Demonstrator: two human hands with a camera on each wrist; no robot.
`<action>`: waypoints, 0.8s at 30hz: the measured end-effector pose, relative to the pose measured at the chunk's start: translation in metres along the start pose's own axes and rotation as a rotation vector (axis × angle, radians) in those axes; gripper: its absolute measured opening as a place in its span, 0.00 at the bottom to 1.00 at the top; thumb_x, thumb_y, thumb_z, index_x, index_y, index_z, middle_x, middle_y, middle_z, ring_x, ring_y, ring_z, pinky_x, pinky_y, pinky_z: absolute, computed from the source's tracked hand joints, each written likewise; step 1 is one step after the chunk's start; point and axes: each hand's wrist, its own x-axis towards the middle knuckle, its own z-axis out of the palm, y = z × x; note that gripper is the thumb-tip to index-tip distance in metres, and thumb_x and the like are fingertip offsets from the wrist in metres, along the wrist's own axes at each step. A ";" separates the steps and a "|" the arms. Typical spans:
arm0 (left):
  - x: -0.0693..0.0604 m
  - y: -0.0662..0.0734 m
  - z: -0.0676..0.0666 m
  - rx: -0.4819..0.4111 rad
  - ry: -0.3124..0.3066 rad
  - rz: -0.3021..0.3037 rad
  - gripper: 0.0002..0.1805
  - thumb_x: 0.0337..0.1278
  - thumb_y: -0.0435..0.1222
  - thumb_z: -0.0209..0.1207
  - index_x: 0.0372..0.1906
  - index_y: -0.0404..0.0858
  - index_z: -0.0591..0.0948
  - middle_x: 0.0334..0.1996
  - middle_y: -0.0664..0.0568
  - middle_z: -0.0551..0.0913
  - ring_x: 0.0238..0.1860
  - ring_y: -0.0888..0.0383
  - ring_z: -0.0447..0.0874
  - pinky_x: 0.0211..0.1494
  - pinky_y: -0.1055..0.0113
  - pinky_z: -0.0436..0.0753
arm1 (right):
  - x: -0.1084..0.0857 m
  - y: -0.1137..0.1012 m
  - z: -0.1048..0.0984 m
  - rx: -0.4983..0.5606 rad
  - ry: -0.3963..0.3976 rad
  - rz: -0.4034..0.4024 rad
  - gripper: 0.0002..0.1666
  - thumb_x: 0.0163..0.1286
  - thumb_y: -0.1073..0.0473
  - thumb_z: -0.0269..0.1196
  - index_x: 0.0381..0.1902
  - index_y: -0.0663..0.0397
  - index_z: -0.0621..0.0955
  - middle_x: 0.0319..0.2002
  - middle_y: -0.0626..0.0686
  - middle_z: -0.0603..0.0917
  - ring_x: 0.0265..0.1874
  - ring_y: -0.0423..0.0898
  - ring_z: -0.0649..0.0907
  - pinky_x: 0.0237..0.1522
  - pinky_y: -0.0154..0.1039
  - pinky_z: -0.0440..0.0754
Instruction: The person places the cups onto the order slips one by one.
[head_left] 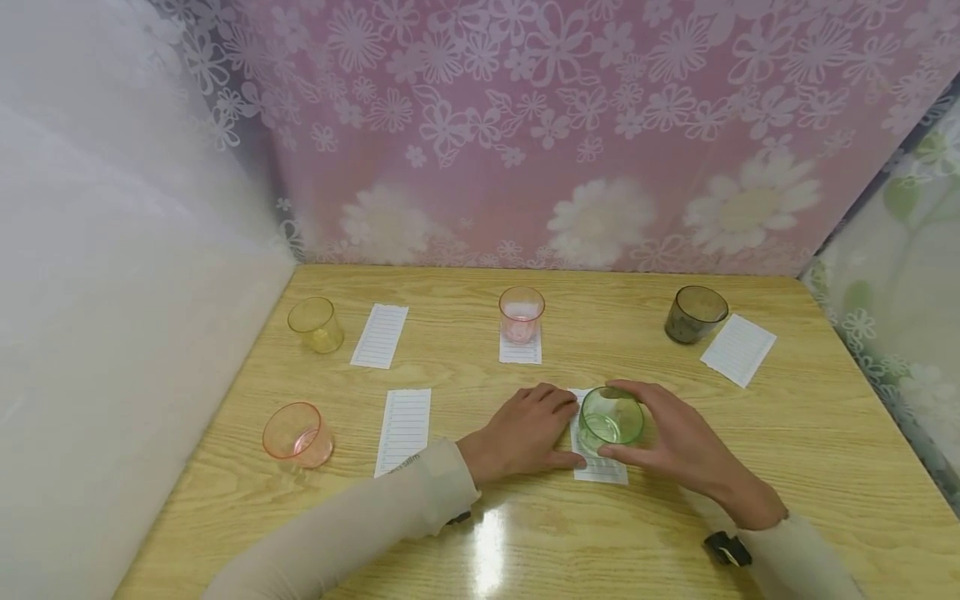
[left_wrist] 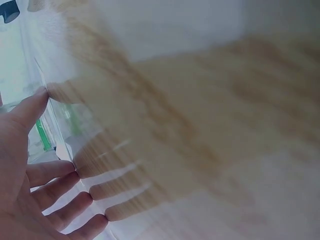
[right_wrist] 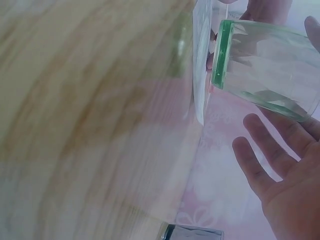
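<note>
My right hand (head_left: 682, 442) grips a clear green glass (head_left: 611, 418) by its sides, thumb and fingers on opposite sides. The glass is over a lined paper slip (head_left: 603, 473); in the right wrist view its thick green base (right_wrist: 221, 55) appears slightly apart from the paper (right_wrist: 200, 65). Just left of the glass, my left hand (head_left: 528, 432) lies palm down with its fingertips at the slip's left edge. In the left wrist view, the thumb and fingertips of that hand (left_wrist: 30, 165) touch the tabletop and nothing is gripped.
A yellow glass (head_left: 317, 325), a pink glass (head_left: 521, 315) on a slip, and a dark grey glass (head_left: 695, 315) stand along the back. An orange-pink glass (head_left: 298, 435) is at left. Other slips (head_left: 380, 336) lie on the wooden table (head_left: 465, 333), with flowered cloth (head_left: 487, 167) behind.
</note>
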 end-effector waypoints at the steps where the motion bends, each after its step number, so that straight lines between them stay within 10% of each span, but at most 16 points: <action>1: 0.000 0.000 0.000 0.000 0.002 0.000 0.44 0.72 0.71 0.58 0.77 0.44 0.77 0.75 0.56 0.77 0.77 0.55 0.72 0.78 0.56 0.77 | 0.000 0.000 0.000 -0.001 0.000 -0.002 0.51 0.61 0.40 0.83 0.76 0.51 0.77 0.70 0.60 0.82 0.69 0.65 0.81 0.63 0.71 0.81; 24: 0.001 0.000 0.002 -0.013 0.000 -0.005 0.44 0.71 0.71 0.58 0.77 0.44 0.77 0.76 0.56 0.76 0.77 0.55 0.72 0.78 0.55 0.77 | 0.004 0.007 0.007 -0.001 -0.031 0.019 0.51 0.63 0.39 0.82 0.77 0.52 0.75 0.72 0.60 0.81 0.70 0.65 0.80 0.64 0.71 0.80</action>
